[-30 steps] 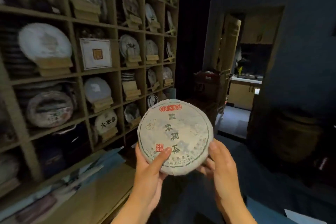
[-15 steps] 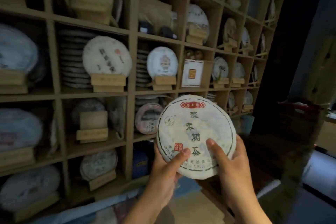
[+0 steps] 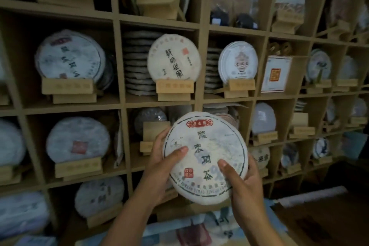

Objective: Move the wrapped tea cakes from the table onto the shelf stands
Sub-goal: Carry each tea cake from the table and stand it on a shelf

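Wrapped tea cake (image 3: 205, 158), white paper printed with green characters and a red banner at the top, is held upright in both hands in front of the wooden shelf (image 3: 159, 104), its face toward the camera. Compared with half a second ago it sits closer to the cubbies and fills more of the view, and the shelf now spans the whole background where the dark room to the right showed before. A second ago the cake was out over the floor, with the shelf off to the left.

Going left to right along the row behind the cake: a cake with a red square seal (image 3: 77, 140) stands on its stand, then comes an empty wooden stand (image 3: 151, 138) (partly hidden by the left hand and the held cake), then a pale plain cake (image 3: 263, 119) on a stand. Above, a cake with dark brush characters (image 3: 173, 58) stands beside a stack of flat cakes (image 3: 137, 64), and a white boxed card with an orange seal (image 3: 276, 74) stands further right. The held cake covers most of the middle cubby.

Left hand (image 3: 159, 164) grips the cake's left rim, thumb laid across the front, fingers curled behind. Right hand (image 3: 243, 181) grips the lower right rim likewise, thumb on the front.
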`<act>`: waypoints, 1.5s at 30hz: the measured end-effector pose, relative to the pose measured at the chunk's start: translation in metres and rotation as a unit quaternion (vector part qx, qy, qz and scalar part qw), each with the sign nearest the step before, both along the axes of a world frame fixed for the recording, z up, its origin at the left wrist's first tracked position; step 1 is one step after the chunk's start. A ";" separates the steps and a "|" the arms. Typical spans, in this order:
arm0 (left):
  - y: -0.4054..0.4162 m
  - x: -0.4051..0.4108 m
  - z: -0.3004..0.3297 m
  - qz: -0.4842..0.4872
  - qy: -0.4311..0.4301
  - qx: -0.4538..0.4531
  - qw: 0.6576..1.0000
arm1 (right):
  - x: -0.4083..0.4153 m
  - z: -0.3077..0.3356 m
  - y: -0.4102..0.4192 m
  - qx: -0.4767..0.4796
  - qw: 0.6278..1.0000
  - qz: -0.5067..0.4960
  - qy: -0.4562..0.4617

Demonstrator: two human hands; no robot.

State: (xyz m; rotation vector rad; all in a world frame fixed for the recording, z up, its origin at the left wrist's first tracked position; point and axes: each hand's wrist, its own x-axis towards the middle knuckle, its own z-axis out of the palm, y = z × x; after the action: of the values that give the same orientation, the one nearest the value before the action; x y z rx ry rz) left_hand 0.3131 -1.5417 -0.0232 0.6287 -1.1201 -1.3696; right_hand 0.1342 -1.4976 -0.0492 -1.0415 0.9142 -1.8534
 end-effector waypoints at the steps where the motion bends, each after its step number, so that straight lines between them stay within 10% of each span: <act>1: -0.002 0.002 -0.002 0.011 -0.003 0.005 1.000 | 0.003 -0.002 -0.006 0.002 1.000 0.022 0.001; 14: -0.041 0.010 -0.030 0.141 -0.006 0.033 0.989 | -0.030 0.000 -0.080 0.146 0.949 0.227 0.165; 33: -0.114 0.032 -0.068 0.013 -0.013 0.113 0.993 | -0.012 -0.052 -0.151 0.101 0.967 0.232 -0.010; 37: -0.146 0.051 -0.062 0.260 -0.092 0.136 0.952 | -0.024 -0.055 -0.166 0.096 0.974 0.201 -0.042; 45: -0.226 0.058 -0.093 0.257 -0.328 0.115 0.902 | -0.055 -0.056 -0.174 0.088 0.984 0.154 -0.031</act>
State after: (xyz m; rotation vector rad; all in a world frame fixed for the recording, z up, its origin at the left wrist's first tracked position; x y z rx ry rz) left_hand 0.3714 -1.7680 -0.1161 1.5224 -1.1894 -0.8386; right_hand 0.0791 -1.6714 -0.1056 -0.9523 0.8133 -1.5124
